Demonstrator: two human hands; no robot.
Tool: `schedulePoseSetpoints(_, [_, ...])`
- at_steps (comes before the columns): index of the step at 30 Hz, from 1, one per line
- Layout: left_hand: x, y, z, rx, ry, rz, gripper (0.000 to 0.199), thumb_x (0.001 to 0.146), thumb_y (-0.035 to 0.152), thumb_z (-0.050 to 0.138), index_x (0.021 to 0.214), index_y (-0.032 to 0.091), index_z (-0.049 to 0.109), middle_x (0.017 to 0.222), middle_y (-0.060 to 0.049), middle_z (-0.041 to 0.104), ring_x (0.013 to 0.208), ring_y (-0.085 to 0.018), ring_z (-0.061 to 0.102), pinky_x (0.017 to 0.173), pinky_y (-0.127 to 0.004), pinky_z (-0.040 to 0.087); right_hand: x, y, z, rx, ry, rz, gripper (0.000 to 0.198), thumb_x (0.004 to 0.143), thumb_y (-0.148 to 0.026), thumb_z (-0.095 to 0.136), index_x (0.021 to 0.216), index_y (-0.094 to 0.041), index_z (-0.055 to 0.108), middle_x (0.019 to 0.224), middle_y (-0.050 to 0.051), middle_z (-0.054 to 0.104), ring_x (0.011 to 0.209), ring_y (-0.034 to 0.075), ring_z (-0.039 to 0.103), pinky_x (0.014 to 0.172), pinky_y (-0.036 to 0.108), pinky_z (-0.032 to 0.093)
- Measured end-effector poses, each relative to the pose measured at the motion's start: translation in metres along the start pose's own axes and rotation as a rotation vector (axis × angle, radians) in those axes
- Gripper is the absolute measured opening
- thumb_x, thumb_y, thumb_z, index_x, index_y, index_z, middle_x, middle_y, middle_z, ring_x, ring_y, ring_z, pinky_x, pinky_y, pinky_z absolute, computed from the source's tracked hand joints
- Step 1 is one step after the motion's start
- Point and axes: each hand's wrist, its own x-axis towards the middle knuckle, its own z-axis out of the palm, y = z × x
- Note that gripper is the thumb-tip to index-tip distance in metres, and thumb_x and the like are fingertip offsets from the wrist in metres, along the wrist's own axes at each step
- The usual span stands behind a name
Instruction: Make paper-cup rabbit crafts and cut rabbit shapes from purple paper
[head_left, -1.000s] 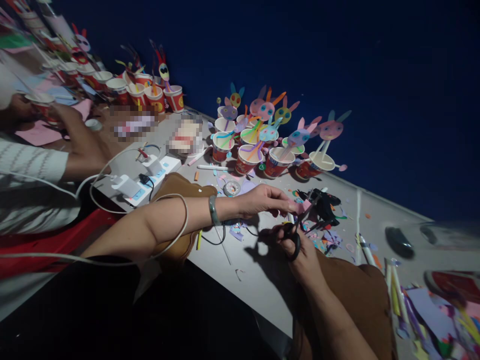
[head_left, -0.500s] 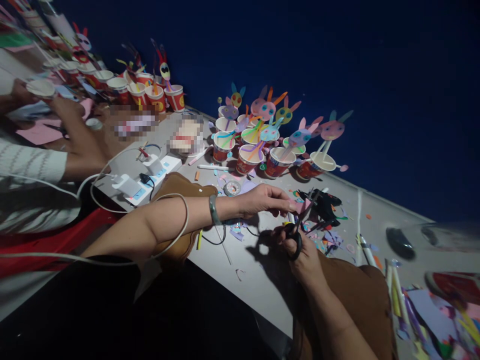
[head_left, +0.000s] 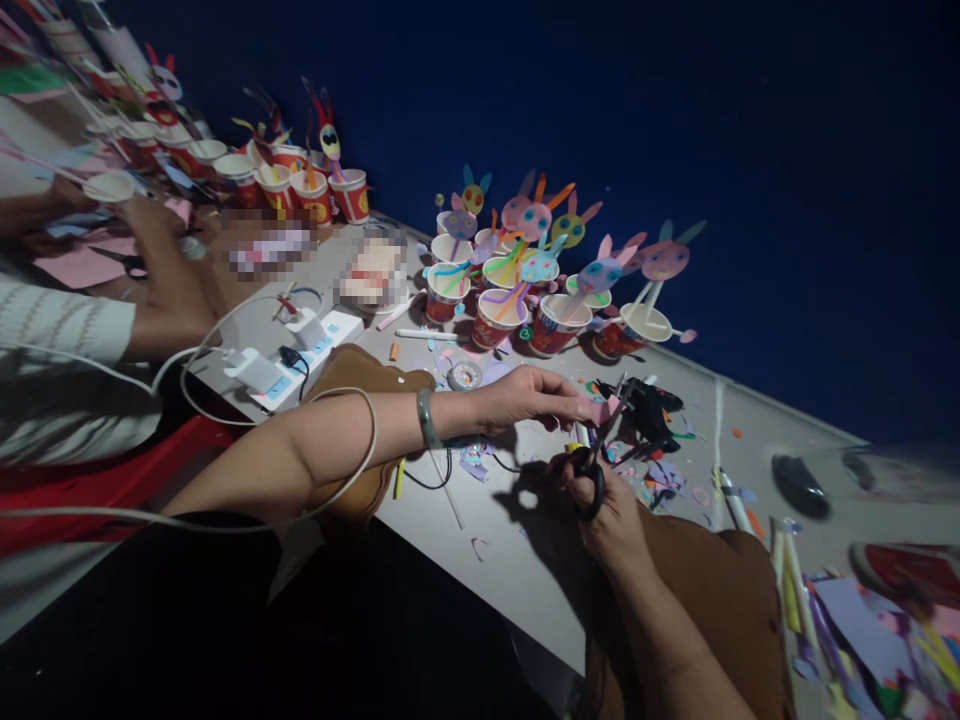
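Note:
My left hand [head_left: 529, 400] pinches a small piece of pink paper [head_left: 600, 410] between thumb and fingers. Black-handled scissors [head_left: 597, 490] are in my right hand [head_left: 604, 510], its fingers through the loops. Their blades reach up to the right edge of the pink paper, around it. A black tool, perhaps a glue gun [head_left: 656, 412], lies just beyond the blades. Below my hands, paper scraps [head_left: 474, 462] litter the grey table [head_left: 480, 560], and a tape roll [head_left: 463, 375] lies behind my left wrist.
Several paper cups with paper rabbit heads [head_left: 559, 325] stand at the back. A white power strip [head_left: 315, 355] with cables lies left. A cable [head_left: 352, 390] crosses my left arm. Another person's arm [head_left: 161, 260] works far left. Coloured paper pieces [head_left: 862, 620] lie at right.
The scissors' blades have closed somewhat at the pink paper, while my hands stay nearly in place. At far left, the other person's hands and cup have shifted slightly right.

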Motion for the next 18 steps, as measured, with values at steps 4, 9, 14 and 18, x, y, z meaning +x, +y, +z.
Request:
schedulePoseSetpoints(4, [-0.0004,0.0015,-0.0007,0.01,0.006,0.004,0.026,0.072,0.036,0.076,0.078,0.012,0.07,0.068,0.0,0.063,0.061,-0.006,0.052,0.061,-0.022,0.039,0.0001,-0.0008,-0.0014,-0.018,-0.006,-0.006,0.041,0.083,-0.059,0.056,0.069,-0.021,0.053,0.067,0.001,0.053,0.059,0.015,0.046,0.053,0.027,0.038])
schedulePoseSetpoints(9, [-0.0011,0.0053,-0.0013,0.023,0.024,0.0,0.027,0.071,0.037,0.077,0.077,0.012,0.07,0.067,0.0,0.062,0.061,-0.006,0.052,0.06,-0.022,0.038,0.0007,-0.0003,-0.0035,-0.045,-0.009,0.001,0.042,0.083,-0.059,0.056,0.067,-0.021,0.052,0.065,0.001,0.053,0.058,0.014,0.044,0.052,0.027,0.037])
schedulePoseSetpoints(14, [-0.001,0.0065,-0.0028,0.031,0.022,0.014,0.025,0.07,0.036,0.076,0.077,0.012,0.07,0.067,0.0,0.062,0.061,-0.005,0.052,0.059,-0.022,0.037,0.0012,-0.0004,-0.0041,-0.044,-0.018,-0.012,0.043,0.083,-0.06,0.056,0.065,-0.021,0.052,0.063,0.0,0.051,0.057,0.014,0.044,0.052,0.027,0.036])
schedulePoseSetpoints(18, [-0.0001,0.005,-0.0044,0.022,0.009,0.044,0.025,0.071,0.035,0.076,0.077,0.012,0.07,0.067,0.001,0.062,0.061,-0.005,0.051,0.058,-0.022,0.037,0.0012,0.0004,-0.0044,-0.049,-0.024,0.001,0.043,0.084,-0.059,0.055,0.065,-0.021,0.051,0.064,0.0,0.051,0.057,0.014,0.043,0.052,0.027,0.036])
